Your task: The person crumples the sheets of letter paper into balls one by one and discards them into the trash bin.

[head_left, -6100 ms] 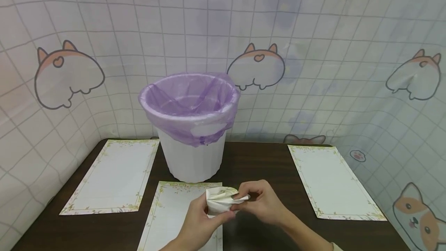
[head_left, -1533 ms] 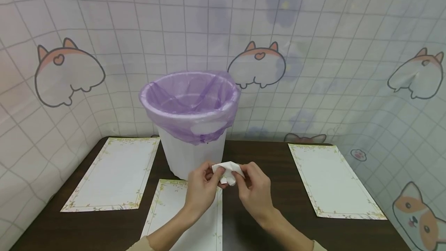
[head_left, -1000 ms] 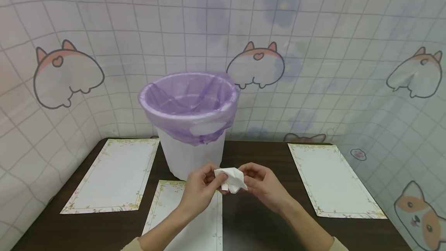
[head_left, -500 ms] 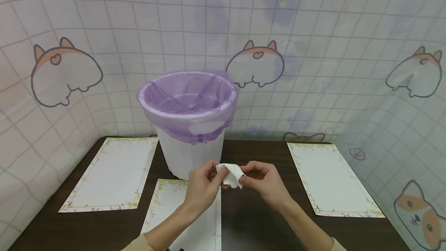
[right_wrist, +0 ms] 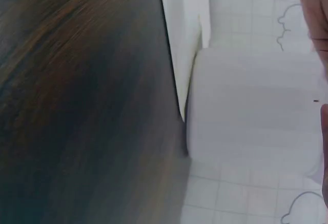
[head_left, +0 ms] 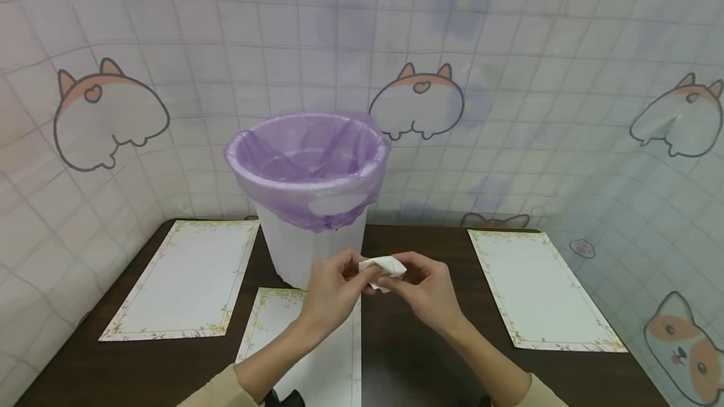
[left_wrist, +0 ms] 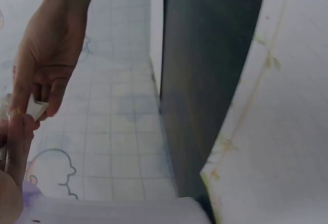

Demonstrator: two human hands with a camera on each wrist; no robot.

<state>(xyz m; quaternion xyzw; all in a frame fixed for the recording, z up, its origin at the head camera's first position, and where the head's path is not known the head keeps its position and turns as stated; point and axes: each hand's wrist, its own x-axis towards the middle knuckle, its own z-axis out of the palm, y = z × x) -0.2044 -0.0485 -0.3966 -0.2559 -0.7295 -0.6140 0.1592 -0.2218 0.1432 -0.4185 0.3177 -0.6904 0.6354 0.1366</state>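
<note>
A small crumpled piece of white paper (head_left: 388, 264) is held between both hands above the table, in front of the bin. My left hand (head_left: 330, 291) pinches its left side, thumb on top. From the right, my right hand (head_left: 427, 286) grips the other side with thumb and curled fingers. In the left wrist view a white corner of the paper (left_wrist: 37, 109) sticks out between the fingers of the right hand (left_wrist: 54, 49) and the left hand (left_wrist: 15, 142). The right wrist view catches only a strip of hand at its right edge.
A white bin (head_left: 308, 247) with a purple liner (head_left: 283, 196) stands behind the hands. Flat sheets with floral borders lie on the dark table (head_left: 418, 357): a left sheet (head_left: 181, 278), a middle sheet (head_left: 334, 363) partly under the left arm, and a right sheet (head_left: 548, 291).
Compared with 6.1 seconds ago, the paper is smaller and tighter, and both hands sit farther forward. Over the last second the fingers have shifted on it and the right hand has closed in.
</note>
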